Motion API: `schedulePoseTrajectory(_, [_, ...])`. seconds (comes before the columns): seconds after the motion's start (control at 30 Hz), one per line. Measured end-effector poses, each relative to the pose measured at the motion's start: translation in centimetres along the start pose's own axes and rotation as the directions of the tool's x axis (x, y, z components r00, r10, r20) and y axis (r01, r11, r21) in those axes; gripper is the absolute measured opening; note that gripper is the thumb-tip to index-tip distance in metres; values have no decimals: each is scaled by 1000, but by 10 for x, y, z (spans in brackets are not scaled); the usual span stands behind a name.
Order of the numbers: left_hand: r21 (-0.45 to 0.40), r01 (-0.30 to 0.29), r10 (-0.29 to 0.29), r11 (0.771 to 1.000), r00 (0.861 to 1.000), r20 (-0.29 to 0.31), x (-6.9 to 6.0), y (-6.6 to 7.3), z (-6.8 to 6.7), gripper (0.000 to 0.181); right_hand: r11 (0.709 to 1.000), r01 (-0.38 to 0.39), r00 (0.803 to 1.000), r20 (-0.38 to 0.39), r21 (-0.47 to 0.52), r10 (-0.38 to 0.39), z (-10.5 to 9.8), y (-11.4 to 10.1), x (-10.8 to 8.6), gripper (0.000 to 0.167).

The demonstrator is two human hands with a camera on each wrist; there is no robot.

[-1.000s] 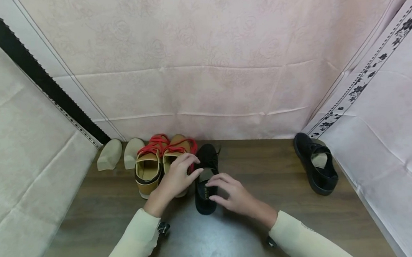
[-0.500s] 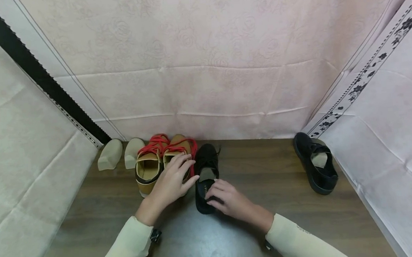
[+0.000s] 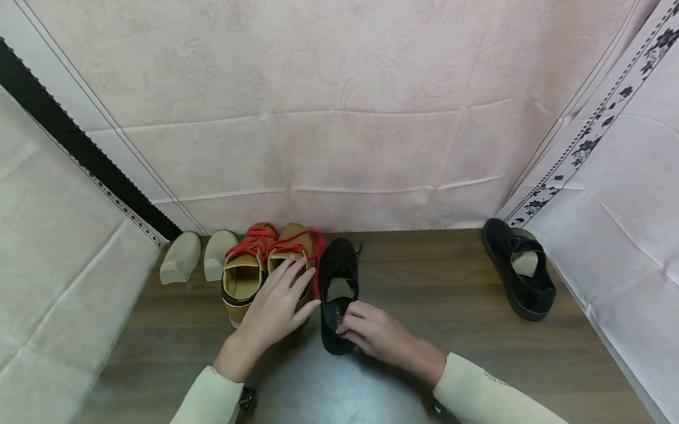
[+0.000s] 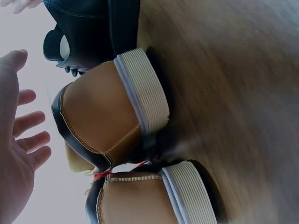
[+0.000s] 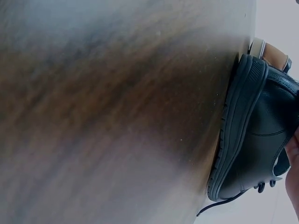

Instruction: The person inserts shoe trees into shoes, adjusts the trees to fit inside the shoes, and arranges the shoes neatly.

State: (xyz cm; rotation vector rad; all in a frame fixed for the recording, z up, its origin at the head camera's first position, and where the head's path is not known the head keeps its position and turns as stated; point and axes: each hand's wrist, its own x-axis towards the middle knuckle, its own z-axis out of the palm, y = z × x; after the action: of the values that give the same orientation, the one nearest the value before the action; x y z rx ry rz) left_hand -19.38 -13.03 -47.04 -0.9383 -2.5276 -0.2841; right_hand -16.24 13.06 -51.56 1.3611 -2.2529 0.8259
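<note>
My left hand (image 3: 271,311) has drawn back from the black lace-up shoe (image 3: 337,257) over the past second, while my right hand (image 3: 375,330) has closed its spread fingers and dipped them into that shoe's opening. The right fingers are curled together near the heel; I cannot tell whether they pinch anything inside. The left fingers lie extended and slightly apart above the nearer tan shoe (image 4: 100,107), touching or not I cannot tell. The black shoe sits upright on the wooden floor (image 3: 428,284), toe toward the pale cloth (image 3: 337,155), just right of the tan pair. The farther tan shoe (image 3: 243,282) stands alongside, red laces (image 3: 255,240) trailing across both. Two cream shoe inserts (image 3: 181,257) lie farther left; a second black shoe (image 3: 503,249) rests well apart, at right.
</note>
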Motion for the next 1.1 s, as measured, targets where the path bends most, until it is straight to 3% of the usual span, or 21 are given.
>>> schedulePoseTrajectory(0.2, [61, -33, 30, 998, 998, 52, -3, 0, 0, 61, 1000, 6, 1000, -23, -28, -6, -2, -2, 0, 21])
schedulePoseTrajectory(0.4, [59, -32, 26, 998, 996, 88, -4, 1, 0, 62, 998, -5, 999, -50, -69, 1, -2, -4, -3, 16])
schedulePoseTrajectory(1.1, [59, -44, 38, 997, 995, 95, 1, 10, 2, 62, 997, -59, 997, -46, -57, 57, -18, 0, -22, 21])
